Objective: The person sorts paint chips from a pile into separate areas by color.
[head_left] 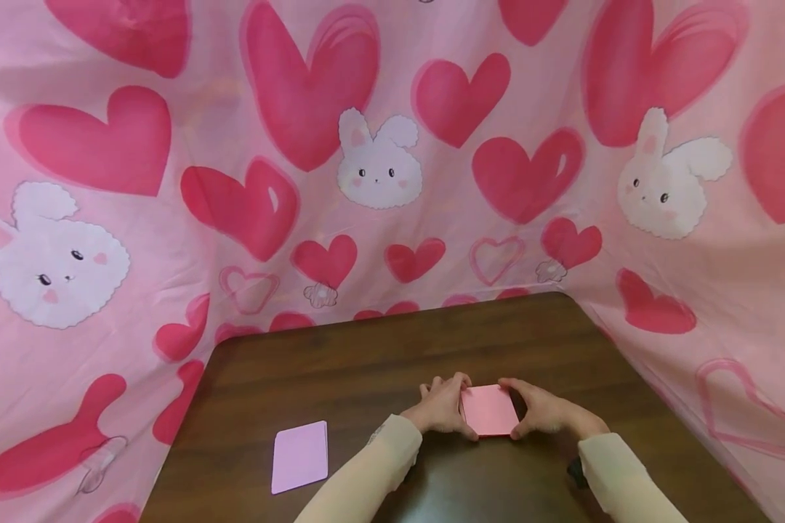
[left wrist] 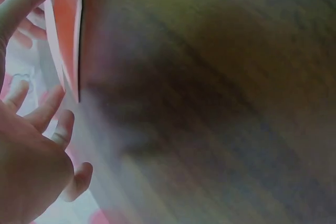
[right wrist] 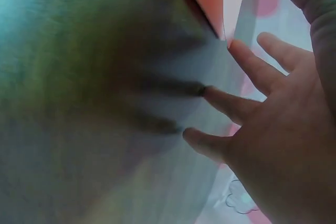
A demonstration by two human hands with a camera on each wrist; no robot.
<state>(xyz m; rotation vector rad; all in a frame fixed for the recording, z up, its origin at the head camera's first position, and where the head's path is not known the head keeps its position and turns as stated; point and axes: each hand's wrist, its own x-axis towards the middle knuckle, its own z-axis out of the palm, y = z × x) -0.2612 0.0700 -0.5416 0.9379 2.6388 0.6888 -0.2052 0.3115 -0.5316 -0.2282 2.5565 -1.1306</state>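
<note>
Both hands hold a square pink sheet of paper by its opposite side edges, close over the dark wooden table. My left hand has thumb and index finger at its left corners; my right hand does likewise on the right. In the left wrist view the paper shows more than one layer, a pale one and an orange-pink one, slightly apart. The right wrist view shows the same layered corner near the index fingertip, the other fingers spread. Whether it is folded or stacked, I cannot tell.
A light purple piece of paper, with layers showing at its right edge, lies on the table to the left. Pink cloth with hearts and rabbits hangs behind and beside the table.
</note>
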